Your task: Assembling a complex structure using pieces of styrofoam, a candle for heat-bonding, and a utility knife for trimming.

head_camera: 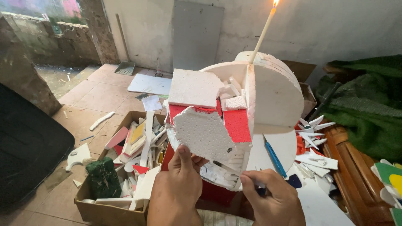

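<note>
Styrofoam model (234,113), white with red panels, held up at the centre of the head view between both hands. Left hand (178,188) is closed on the model's lower edge, its thumb pressed against a jagged white foam panel (205,134) with a dimpled surface. Right hand (272,196) is closed around a thin metal blade (228,168), whose tip lies against the underside of the model beside the left thumb. Red foam square (236,124) sits just right of the jagged panel; a flat white foam square (193,88) lies across the top left. Stacked round foam discs (276,94) form the model's right side, standing on edge. Thin lit candle (264,31) rises tilted from the top of the discs, its flame near the upper frame edge. Cardboard box (106,209) on the tiled floor (100,94), below and left of the model, holds foam scraps and a dark green foam block (102,178). Blue pen (275,159) lies on a white sheet right of the model, near scattered white offcuts (314,127). Green cloth (364,104) is heaped at far right.
</note>
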